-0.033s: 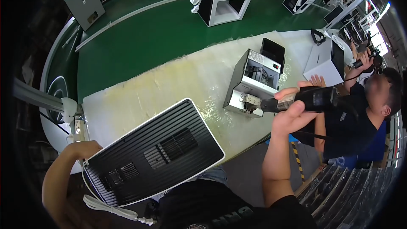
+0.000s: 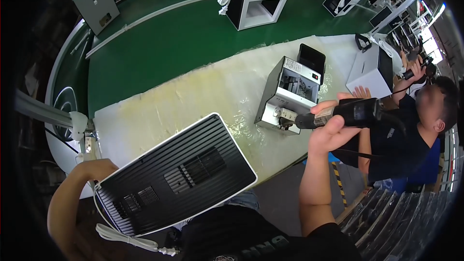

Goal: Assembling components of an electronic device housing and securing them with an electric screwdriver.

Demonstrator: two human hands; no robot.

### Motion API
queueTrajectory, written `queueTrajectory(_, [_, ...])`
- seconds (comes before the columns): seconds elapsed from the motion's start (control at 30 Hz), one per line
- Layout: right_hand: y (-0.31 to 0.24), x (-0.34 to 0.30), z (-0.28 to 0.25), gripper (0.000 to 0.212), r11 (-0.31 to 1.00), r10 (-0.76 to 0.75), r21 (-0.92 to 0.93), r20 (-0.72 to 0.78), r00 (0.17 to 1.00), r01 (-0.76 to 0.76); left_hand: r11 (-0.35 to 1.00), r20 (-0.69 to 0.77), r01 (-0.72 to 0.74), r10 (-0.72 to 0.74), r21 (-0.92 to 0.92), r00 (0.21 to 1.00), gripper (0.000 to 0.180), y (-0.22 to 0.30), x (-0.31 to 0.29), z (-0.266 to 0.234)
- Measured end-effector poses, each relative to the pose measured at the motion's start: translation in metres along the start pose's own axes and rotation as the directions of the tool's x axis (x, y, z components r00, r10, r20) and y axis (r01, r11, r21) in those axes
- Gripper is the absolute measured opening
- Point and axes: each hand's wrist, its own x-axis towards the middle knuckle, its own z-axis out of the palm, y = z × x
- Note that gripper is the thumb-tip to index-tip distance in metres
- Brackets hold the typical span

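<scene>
My right hand is wrapped around a black electric screwdriver. The screwdriver's tip points left, at the front of a small screw feeder whose top is open. From this angle I cannot tell whether the tip touches it. A white-rimmed appliance housing with a black slatted panel stands tilted in front of me. My left hand is at its left upper edge, with the fingers hidden behind it. A coiled white power cord hangs from the housing's lower left corner.
A black tray sits behind the feeder on the film-covered worktable. Beyond runs a green conveyor belt carrying a white appliance. A co-worker is close on the right, beside another white unit. A metal post stands at the left.
My right hand and the screwdriver have shifted very slightly left, toward the feeder. The housing and my left hand look almost unmoved.
</scene>
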Motion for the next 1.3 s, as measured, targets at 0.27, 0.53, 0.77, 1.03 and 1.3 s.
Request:
queueTrajectory(0.27, [-0.055,0.008,0.024,0.064,0.963,0.263,0.062,0.007,0.965,-0.263,0.71,-0.599,-0.655,0.414,-0.258,0.685,0.048,0.179,-0.019,-0.047])
queueTrajectory(0.53, [-0.134,0.091,0.074,0.066,0.85,0.254,0.466,0.046,0.966,-0.246,0.625,-0.574,-0.768,0.58,-0.141,0.578,0.051,0.208,0.002,-0.053])
queueTrajectory(0.77, [-0.144,0.086,0.122,0.068,0.894,0.214,0.364,0.167,0.962,-0.262,0.664,-0.629,-0.739,0.526,-0.116,0.572,0.05,0.206,0.007,-0.045])
queueTrajectory(1.03, [-0.14,0.087,0.125,0.069,0.878,0.099,0.43,0.264,0.959,-0.209,0.671,-0.624,-0.734,0.531,-0.104,0.573,0.046,0.203,0.009,-0.044])
queueTrajectory(1.3, [-0.125,0.084,0.113,0.071,0.96,0.079,0.208,0.443,0.893,-0.188,0.667,-0.638,-0.739,0.53,-0.093,0.559,0.048,0.202,0.009,-0.046])
